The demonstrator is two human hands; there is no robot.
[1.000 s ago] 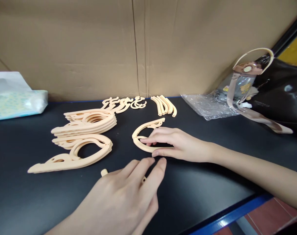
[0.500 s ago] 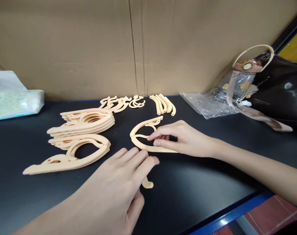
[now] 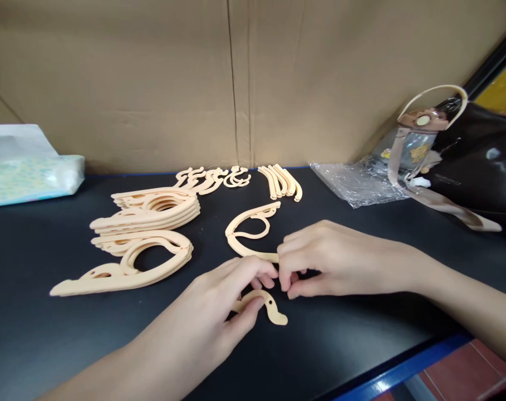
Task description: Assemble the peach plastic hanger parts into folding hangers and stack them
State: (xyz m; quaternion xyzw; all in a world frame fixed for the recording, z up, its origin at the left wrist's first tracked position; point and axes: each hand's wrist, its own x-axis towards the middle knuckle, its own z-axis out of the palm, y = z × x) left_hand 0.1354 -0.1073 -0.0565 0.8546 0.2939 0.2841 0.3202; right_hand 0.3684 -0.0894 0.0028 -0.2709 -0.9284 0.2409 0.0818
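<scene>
My left hand [image 3: 231, 298] has its fingers curled and its thumb over a beige curved hanger piece [image 3: 273, 309] with a small hole near its end. My right hand [image 3: 315, 259] is closed in a pinch beside the left fingertips; what lies between its fingers is hidden. It covers the near end of a partly assembled beige folding hanger [image 3: 238, 245], which lies on the black table [image 3: 340, 334] with a curved piece on its far arm. Left of my hands are two stacks of folded hangers, a nearer stack [image 3: 169, 267] and a farther one [image 3: 173, 214].
Loose S-shaped pieces [image 3: 213, 181] and straighter hanger arms [image 3: 284, 181] lie at the back. A tissue pack [image 3: 31, 178] sits far left. To the right are a clear plastic bag [image 3: 353, 181], a strapped bottle [image 3: 417, 139] and a black bag [image 3: 482, 161]. Brown cardboard [image 3: 152, 83] stands behind.
My right hand has moved from the middle of the hanger toward me, to its near end. My left hand has turned, and its thumb now lies over the curved piece.
</scene>
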